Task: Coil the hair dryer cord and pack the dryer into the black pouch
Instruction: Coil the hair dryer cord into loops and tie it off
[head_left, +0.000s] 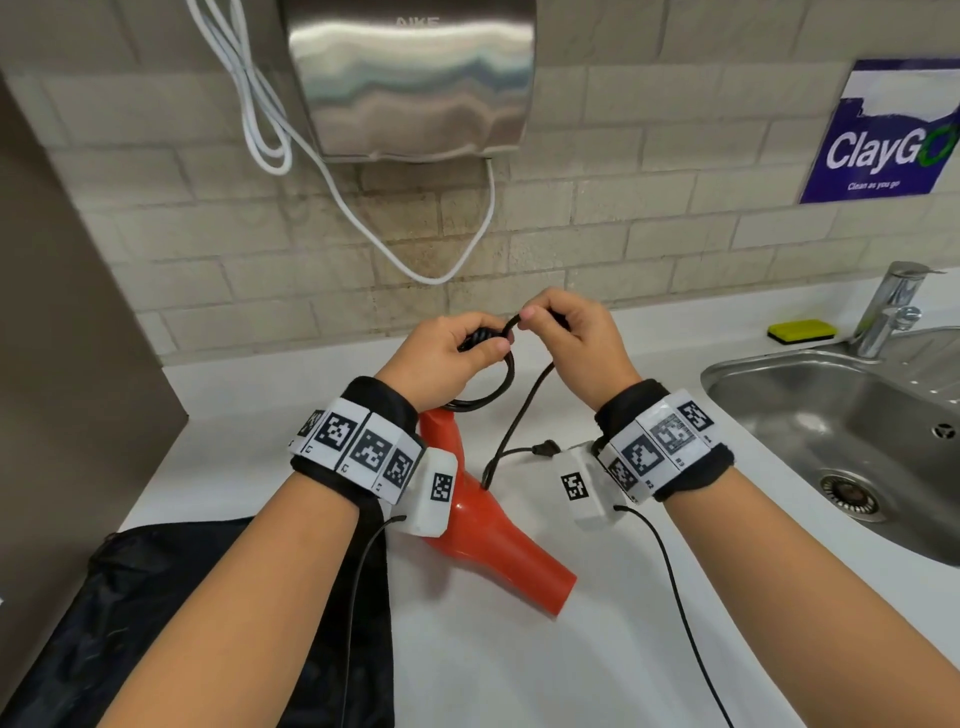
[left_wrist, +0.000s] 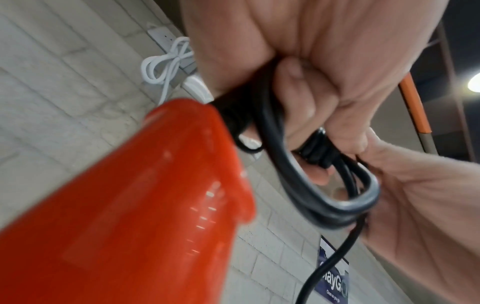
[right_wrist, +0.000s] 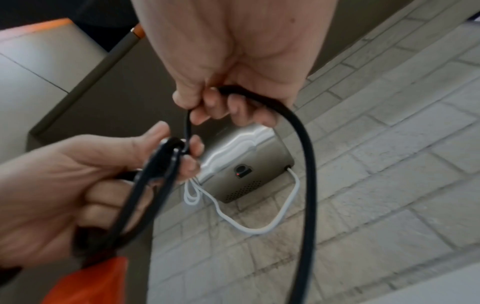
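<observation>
Over the counter (head_left: 519, 665), red dryer's (head_left: 483, 535) black cord (head_left: 511, 371) hangs half-coiled.

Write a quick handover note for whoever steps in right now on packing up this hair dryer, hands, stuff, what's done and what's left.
Left hand grips the coiled loops of the black cord.
Right hand pinches the next stretch of cord, feeding it toward the coil.
Red hair dryer lies on the white counter; the plug and some loose cord lie beside it.
Black pouch lies at the near left, beside the dryer.
Done: several loops.
Left: coil the rest, put the dryer in the pouch.
</observation>
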